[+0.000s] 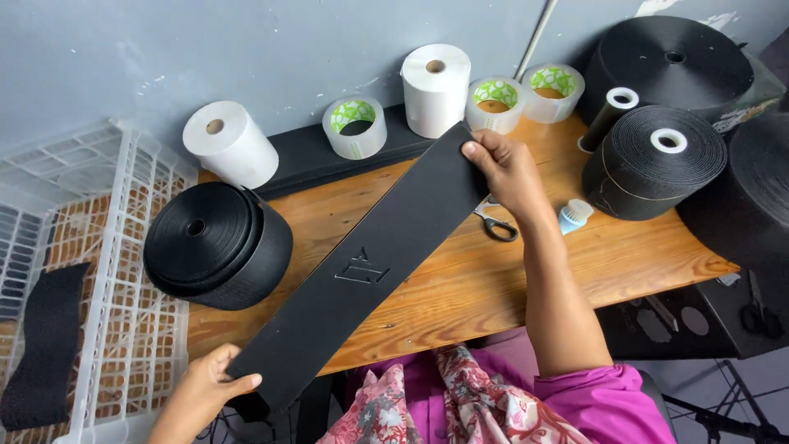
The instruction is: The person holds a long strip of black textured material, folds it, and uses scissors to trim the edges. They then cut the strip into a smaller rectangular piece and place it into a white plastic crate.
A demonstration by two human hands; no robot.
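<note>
A long, wide black strap [370,263] with an embossed mark in its middle stretches diagonally over the wooden table [485,279]. My left hand [205,390] grips its near end at the table's front edge. My right hand [505,168] pinches its far end near the back of the table. The strap is held taut between both hands, just above the wood.
A big roll of black webbing [218,242] lies left of the strap. More black rolls [653,160] stand at right. White paper rolls [230,141], clear tape rolls [355,126], scissors [496,224] and a small blue-and-white bottle [574,215] sit behind. A white plastic crate [99,271] stands at left.
</note>
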